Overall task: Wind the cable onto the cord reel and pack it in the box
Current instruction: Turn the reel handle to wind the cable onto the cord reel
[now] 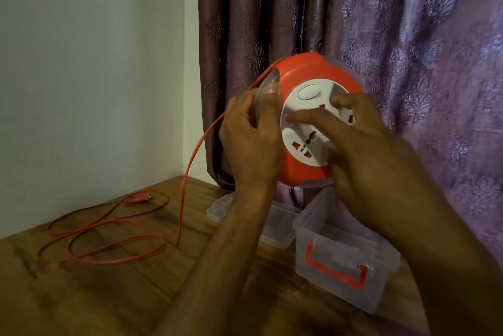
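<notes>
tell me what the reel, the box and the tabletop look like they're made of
Cord reel: looks like moulded plastic, orange shell with a white socket face, smooth with a soft sheen.
Box: clear plastic, since the table shows through its walls; its orange handle looks like plastic too.
Tabletop: brown with streaky grain, so wood or a wood-look laminate; the picture cannot settle which.

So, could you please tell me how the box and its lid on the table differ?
The box stands nearer the camera, right of the lid, which lies farther back by the curtain. The box is deeper; the lid is shallow. The box carries an orange handle; none shows on the lid, which a forearm partly hides. Both are clear plastic and rest on the wooden table.
</notes>
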